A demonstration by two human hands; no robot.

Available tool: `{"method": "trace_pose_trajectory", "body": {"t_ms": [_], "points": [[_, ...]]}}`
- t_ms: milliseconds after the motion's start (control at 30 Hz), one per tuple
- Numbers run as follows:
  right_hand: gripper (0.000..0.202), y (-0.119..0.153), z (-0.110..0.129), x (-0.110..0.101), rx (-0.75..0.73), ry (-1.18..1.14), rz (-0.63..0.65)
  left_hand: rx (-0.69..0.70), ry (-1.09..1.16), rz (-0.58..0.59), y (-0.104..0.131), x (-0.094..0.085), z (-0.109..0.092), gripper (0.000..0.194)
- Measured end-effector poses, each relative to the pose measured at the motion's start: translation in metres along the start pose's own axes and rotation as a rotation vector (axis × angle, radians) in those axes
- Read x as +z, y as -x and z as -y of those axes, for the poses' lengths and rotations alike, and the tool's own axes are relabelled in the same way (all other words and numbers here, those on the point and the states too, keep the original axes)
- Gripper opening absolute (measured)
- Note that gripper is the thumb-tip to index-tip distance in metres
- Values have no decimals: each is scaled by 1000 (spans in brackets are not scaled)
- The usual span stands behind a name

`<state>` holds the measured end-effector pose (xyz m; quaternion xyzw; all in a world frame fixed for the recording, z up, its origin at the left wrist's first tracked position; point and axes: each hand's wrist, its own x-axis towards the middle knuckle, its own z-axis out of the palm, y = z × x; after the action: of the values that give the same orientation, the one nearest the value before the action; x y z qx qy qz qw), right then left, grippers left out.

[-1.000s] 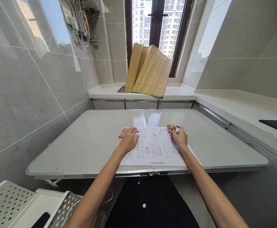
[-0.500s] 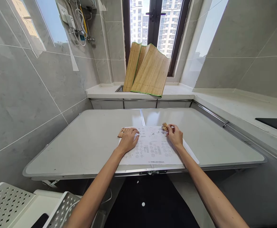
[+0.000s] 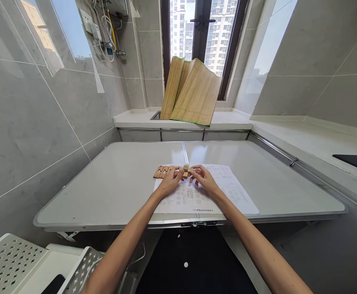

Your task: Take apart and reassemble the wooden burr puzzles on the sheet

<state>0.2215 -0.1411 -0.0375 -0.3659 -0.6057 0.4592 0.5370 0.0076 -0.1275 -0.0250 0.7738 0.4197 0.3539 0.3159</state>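
Note:
A small wooden block puzzle (image 3: pixel 186 168) with pieces sticking out several ways is held between my two hands above a printed sheet. My left hand (image 3: pixel 170 182) pinches its left side with thumb and fingers. From the right, my right hand (image 3: pixel 205 179) grips it with thumb and forefinger, the other fingers curled below. Flat notched wooden pieces (image 3: pixel 162 171) lie in a row just left of my left hand, partly covered by it. The white instruction sheet (image 3: pixel 207 200) with printed diagrams lies under both hands.
The white folding table (image 3: pixel 105 192) has a metal edge and a centre seam. Behind it, a folded bamboo mat (image 3: pixel 196 94) leans on the window counter (image 3: pixel 227 116). A white perforated basket (image 3: pixel 13 261) stands low at the left. A dark flat object (image 3: pixel 354 162) rests on the right counter.
My right hand has brought the wooden puzzle leftward from the sheet's right side. My left hand has lifted from the sheet to grip it, and more flat wooden pieces now show.

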Motion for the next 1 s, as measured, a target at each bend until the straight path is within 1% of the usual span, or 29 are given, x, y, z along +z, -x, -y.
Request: {"method": "trace_pose_trajectory", "body": {"t_ms": [133,233,300,400,467,633,833,1000], "points": [[44,6,3,-1,1,9,53,-13,46,9,-2,2,-2,57],[44,9,4,-2,11,38,94,-1,57,29,-2,2,-6,53],[44,11,4,-3,18,70,115,10,49,22,0,1,-8,51],[43,14,4,-3,13,145,147,29,18,-14,3,-1,-11,61],[37,15,3,-3,-12,212,156,43,-7,-36,5,-1,-13,65],[23,16,-3,-5,-99,365,94,93,-63,-68,6,0,-16,58],[18,16,-10,-4,-154,476,21,143,-97,-81,6,1,-15,58],[17,18,-10,-1,-162,532,-37,146,-103,-130,6,3,-16,54]]}}
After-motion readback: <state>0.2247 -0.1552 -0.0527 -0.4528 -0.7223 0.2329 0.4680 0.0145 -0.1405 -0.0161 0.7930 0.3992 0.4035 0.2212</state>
